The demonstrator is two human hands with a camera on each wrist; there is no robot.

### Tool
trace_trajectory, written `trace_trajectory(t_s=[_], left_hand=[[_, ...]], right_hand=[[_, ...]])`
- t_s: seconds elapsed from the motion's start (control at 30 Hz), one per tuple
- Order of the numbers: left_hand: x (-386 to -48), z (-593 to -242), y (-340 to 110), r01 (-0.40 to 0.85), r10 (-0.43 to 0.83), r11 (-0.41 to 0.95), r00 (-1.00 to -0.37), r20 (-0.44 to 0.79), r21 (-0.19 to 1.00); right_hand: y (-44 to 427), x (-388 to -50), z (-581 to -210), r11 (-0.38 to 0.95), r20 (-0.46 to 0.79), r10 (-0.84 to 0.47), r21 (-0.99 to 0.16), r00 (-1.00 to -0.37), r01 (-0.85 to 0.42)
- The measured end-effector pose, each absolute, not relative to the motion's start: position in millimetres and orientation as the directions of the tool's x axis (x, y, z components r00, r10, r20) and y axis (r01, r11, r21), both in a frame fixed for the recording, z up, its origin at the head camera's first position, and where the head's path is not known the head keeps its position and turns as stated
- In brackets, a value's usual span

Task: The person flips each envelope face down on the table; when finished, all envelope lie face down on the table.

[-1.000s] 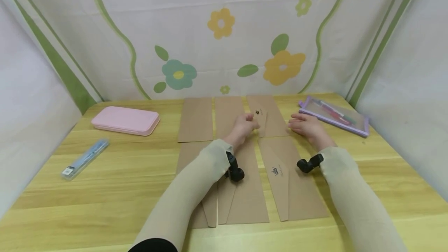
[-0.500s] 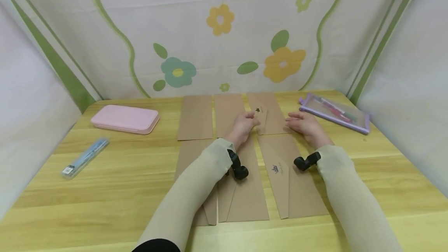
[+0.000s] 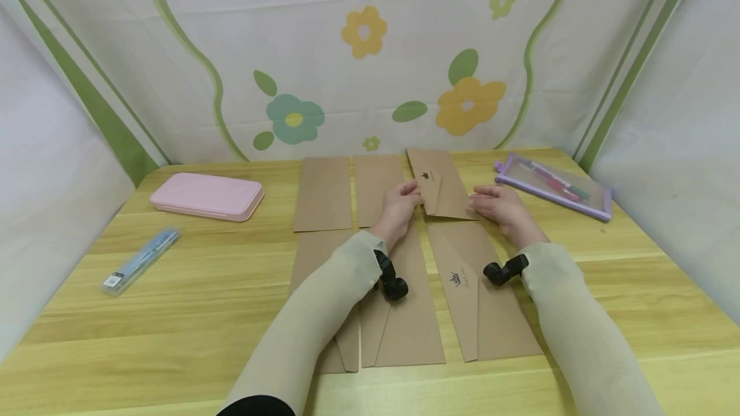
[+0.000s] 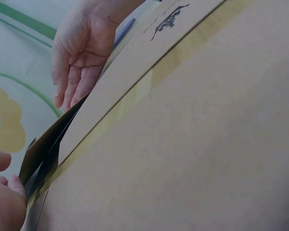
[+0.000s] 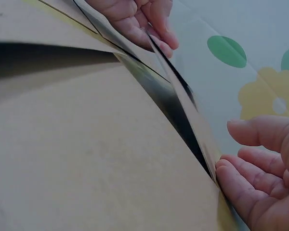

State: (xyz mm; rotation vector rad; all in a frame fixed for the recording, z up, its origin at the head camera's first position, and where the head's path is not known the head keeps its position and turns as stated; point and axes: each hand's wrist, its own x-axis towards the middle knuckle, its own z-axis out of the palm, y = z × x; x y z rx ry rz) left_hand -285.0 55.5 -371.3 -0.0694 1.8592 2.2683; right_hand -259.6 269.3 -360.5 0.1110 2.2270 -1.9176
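Observation:
A brown paper envelope with a crown print (image 3: 453, 194) at the back right is raised slightly off the table between both hands. My left hand (image 3: 397, 214) touches its left edge with the fingers; in the left wrist view the thumb stands apart from it. On the opposite edge rest the relaxed fingers of my right hand (image 3: 509, 212), thumb also apart in the right wrist view. The raised envelope (image 5: 183, 98) looks thin and tilted there, with a dark gap beneath. Nearer lies a flat crown-printed envelope (image 3: 505, 313).
More brown envelopes (image 3: 322, 194) lie in rows, partly under my left arm. To the left are a pink case (image 3: 205, 196) and a clear narrow box (image 3: 141, 260). A purple-edged mesh pouch (image 3: 555, 188) with pens lies at the back right, before a flowered curtain (image 3: 358, 82).
The back right envelope has lifted from the table and tilted, its near edge now clear of the envelope below. My right hand has moved slightly left, against its edge.

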Motion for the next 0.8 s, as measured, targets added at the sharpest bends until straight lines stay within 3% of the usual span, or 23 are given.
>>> trace_trajectory(t_s=[0.8], left_hand=[[-277.3, -351.3, 58.3, -0.051, 0.086, -0.342, -0.996, -0.023, 0.938]], right_hand=[[245.6, -263.6, -363.9, 0.159, -0.171, -0.061, -0.974, -0.983, 0.159]])
